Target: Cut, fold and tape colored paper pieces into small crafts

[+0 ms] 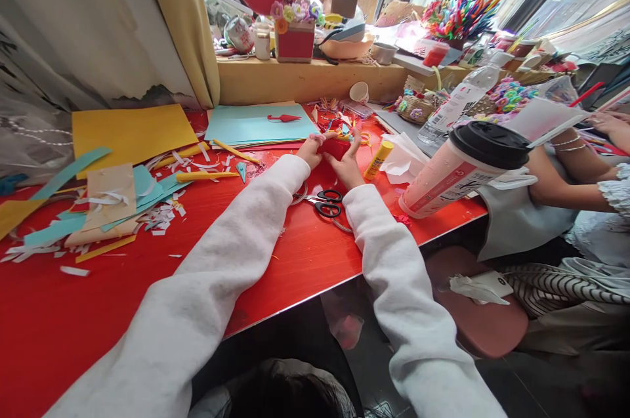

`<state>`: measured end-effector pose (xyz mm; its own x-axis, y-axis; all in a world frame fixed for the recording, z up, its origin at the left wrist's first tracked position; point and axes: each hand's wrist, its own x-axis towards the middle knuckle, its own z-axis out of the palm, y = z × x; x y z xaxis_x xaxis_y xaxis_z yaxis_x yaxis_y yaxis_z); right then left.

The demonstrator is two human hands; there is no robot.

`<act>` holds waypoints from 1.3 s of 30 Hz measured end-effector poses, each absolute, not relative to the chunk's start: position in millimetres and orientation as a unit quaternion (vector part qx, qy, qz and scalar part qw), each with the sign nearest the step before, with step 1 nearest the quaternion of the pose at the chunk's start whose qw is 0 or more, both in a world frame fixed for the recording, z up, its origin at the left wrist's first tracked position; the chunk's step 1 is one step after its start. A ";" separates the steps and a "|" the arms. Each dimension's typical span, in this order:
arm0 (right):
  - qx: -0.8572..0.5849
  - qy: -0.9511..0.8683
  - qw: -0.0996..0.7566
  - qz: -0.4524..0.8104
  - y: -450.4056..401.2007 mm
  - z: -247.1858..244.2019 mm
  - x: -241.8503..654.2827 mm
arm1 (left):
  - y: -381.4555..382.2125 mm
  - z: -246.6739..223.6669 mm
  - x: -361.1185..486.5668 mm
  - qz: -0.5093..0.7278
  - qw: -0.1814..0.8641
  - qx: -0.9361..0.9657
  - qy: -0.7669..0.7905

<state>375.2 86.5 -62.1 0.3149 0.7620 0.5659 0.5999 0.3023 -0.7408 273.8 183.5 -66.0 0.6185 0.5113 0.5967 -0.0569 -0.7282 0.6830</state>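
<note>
Both my hands are together over the red table, near its middle. My left hand and my right hand hold a small red paper piece between their fingers. Its exact shape is partly hidden by the fingers. Black-handled scissors lie just below my hands, between my sleeves. A yellow glue stick lies to the right of my right hand, beside crumpled white paper. To the left, a red paper shape rests on light blue sheets.
Paper scraps and strips cover the left of the table, with a yellow sheet behind. A large lidded cup and a water bottle stand at right. Another person's arm is at far right.
</note>
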 end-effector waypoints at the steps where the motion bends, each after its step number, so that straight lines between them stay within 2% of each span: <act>1: -0.586 -0.585 0.557 0.062 84.6 -59.5 374.9 | 184.6 -66.6 275.1 0.410 0.332 0.838 0.140; 6: -0.601 -0.603 0.520 0.065 84.2 -56.5 377.0 | 182.3 -63.7 276.3 0.392 0.328 0.839 0.186; 12: -0.584 -0.569 0.571 0.095 92.0 -61.7 381.5 | 176.3 -56.5 270.5 0.393 0.354 0.798 0.290; 16: -0.571 -0.581 0.574 0.079 87.3 -58.7 379.2 | 173.1 -56.7 270.5 0.404 0.350 0.807 0.253; 20: -0.581 -0.607 0.539 0.063 82.0 -56.0 376.6 | 170.4 -56.6 271.4 0.398 0.327 0.837 0.185; 26: -0.609 -0.589 0.528 0.061 82.2 -54.0 376.3 | 169.4 -55.2 269.2 0.400 0.285 0.842 0.222; 35: -0.600 -0.586 0.541 0.057 80.6 -51.2 378.5 | 162.3 -44.0 262.2 0.370 0.297 0.848 0.237; 39: -0.592 -0.581 0.557 0.038 80.4 -52.5 378.5 | 159.5 -41.8 260.2 0.397 0.332 0.820 0.244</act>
<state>378.5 80.4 -52.5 0.3229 0.7300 0.6023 0.6460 0.2951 -0.7040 260.2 159.5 -41.8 0.5655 0.6638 0.4894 0.1358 -0.6602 0.7387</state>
